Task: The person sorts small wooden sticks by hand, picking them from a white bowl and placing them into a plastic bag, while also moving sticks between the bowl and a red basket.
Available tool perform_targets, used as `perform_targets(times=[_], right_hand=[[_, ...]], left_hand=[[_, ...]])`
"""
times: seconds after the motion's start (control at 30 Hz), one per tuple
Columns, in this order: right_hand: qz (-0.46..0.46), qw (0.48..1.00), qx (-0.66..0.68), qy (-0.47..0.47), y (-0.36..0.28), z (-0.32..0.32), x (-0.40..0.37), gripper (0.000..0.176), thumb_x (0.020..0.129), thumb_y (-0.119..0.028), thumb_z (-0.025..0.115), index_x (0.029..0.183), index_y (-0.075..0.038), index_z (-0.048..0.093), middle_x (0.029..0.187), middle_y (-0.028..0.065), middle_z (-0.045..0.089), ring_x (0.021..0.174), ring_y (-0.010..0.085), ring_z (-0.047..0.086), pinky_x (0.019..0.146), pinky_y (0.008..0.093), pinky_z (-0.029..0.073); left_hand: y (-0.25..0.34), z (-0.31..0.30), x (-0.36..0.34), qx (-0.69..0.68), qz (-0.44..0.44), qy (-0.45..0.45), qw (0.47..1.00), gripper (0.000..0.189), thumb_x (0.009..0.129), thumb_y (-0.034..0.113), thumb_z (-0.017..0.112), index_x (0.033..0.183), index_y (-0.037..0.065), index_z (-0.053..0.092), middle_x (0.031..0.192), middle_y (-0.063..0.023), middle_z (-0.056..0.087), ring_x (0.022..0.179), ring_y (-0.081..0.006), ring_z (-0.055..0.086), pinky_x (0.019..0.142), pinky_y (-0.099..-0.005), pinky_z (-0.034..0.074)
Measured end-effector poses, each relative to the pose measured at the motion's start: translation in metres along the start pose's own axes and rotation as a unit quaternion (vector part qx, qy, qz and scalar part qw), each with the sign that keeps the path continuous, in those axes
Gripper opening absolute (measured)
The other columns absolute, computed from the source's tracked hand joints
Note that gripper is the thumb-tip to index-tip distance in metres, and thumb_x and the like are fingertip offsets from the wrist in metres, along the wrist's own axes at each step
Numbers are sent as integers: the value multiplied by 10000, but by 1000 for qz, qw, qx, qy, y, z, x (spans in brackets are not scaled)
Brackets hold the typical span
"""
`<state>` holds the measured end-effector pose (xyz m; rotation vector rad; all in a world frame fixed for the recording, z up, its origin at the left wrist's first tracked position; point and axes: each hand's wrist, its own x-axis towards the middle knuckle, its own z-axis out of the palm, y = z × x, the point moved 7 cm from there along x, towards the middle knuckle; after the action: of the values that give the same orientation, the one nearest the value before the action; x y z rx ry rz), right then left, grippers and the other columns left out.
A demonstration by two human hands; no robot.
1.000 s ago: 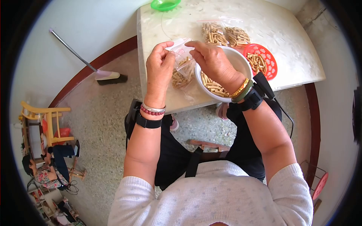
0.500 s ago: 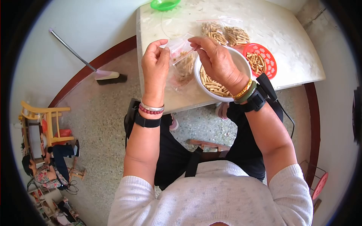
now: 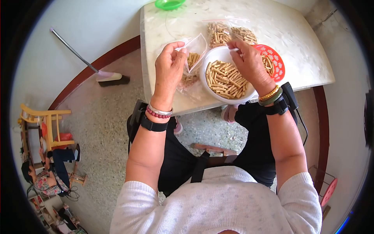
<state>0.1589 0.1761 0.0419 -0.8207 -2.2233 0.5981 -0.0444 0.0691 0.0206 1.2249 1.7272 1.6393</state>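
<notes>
My left hand [image 3: 170, 66] pinches the edge of a clear zip bag [image 3: 197, 45], whose mouth gapes beside the fingers. Short tan stick-like pieces [image 3: 193, 59] lie inside that bag. My right hand [image 3: 251, 64] is off the bag, above the back right rim of a white bowl [image 3: 205, 86]. Its thumb and forefinger are apart, and I see nothing between them. Many of the same short sticks [image 3: 226, 80] fill the bowl. Below the held bag rests another filled clear bag [image 3: 188, 81], partly covered by it.
Two filled bags [image 3: 219, 35] [image 3: 244, 35] lie behind the bowl. A red perforated basket [image 3: 279, 67] with more sticks stands at its right. A green dish [image 3: 170, 4] sits at the table's [image 3: 296, 43] far edge. A broom [image 3: 111, 78] leans left; a person [image 3: 46, 179] sits farther off.
My right hand has let go of the bag's edge and moved right, over the bowl. The bag's mouth has spread wider, and my left hand has shifted slightly right with it.
</notes>
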Motion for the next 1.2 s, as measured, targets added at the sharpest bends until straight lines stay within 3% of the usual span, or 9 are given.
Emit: perform_targets(times=[0.1, 0.13, 0.47, 0.73, 0.83, 0.87, 1.03, 1.07, 1.2], right_hand=[[13, 991, -97, -88, 24, 9, -5, 140, 861, -80, 588, 974, -13, 639, 875, 161, 673, 795, 288, 666, 716, 352, 523], [63, 982, -116, -135, 36, 14, -10, 115, 837, -103, 605, 907, -22, 647, 818, 166, 668, 772, 314, 657, 702, 377, 514], [110, 953, -174, -224, 61, 10, -29, 86, 805, -132, 615, 851, -67, 648, 766, 139, 662, 751, 320, 650, 688, 402, 505], [98, 899, -278, -324, 48, 31, -46, 99, 777, -190, 660, 823, -104, 672, 793, 96, 657, 776, 302, 653, 687, 414, 522], [101, 877, -315, -349, 41, 35, -48, 157, 802, -152, 599, 875, -72, 713, 864, 138, 690, 861, 304, 678, 733, 417, 546], [102, 877, -315, -348, 42, 36, -48, 157, 802, -152, 599, 875, -72, 713, 864, 138, 690, 861, 304, 678, 733, 417, 546], [63, 891, -305, -331, 49, 44, -51, 161, 807, -127, 586, 896, -64, 705, 858, 157, 685, 844, 331, 675, 712, 436, 544], [63, 892, -305, -328, 48, 42, -49, 161, 807, -127, 586, 896, -64, 705, 858, 157, 685, 844, 331, 675, 712, 436, 544], [63, 963, -182, -188, 32, 16, -34, 124, 826, -149, 587, 886, -54, 640, 799, 162, 658, 778, 330, 668, 663, 427, 530]], left_hand=[[-4, -2, 1, -29, 4, 11, 1000, 201, 925, 135, 613, 1068, -6, 617, 637, 12, 532, 587, -59, 503, 555, -217, 423], [-4, -3, 1, -44, 9, 21, 999, 205, 933, 147, 611, 1070, -5, 617, 645, 16, 528, 594, -58, 505, 558, -214, 422], [38, -1, -21, -59, 123, 56, 989, 193, 949, 114, 576, 1106, 4, 595, 677, 23, 509, 617, -36, 475, 572, -186, 402], [65, 31, -54, -9, 245, -21, 969, 192, 930, 71, 571, 1110, 9, 603, 668, -18, 557, 551, -71, 492, 521, -216, 410], [68, 40, -62, -12, 248, -53, 967, 190, 918, 53, 572, 1099, 8, 611, 657, -36, 553, 533, -110, 502, 525, -238, 422], [67, 45, -66, 3, 247, -91, 965, 214, 950, 76, 546, 1138, -14, 594, 699, 20, 539, 602, -31, 457, 558, -180, 387], [62, 67, -73, -2, 262, -128, 957, 211, 927, 44, 562, 1130, -2, 595, 689, -15, 553, 566, -46, 462, 534, -199, 385], [54, 74, -72, -6, 227, -151, 962, 207, 926, 38, 561, 1127, -6, 592, 694, -16, 555, 567, -45, 465, 536, -200, 391], [27, 91, -70, -21, 134, -191, 972, 223, 933, 43, 561, 1147, -17, 557, 737, -11, 564, 585, -37, 481, 540, -199, 406]])
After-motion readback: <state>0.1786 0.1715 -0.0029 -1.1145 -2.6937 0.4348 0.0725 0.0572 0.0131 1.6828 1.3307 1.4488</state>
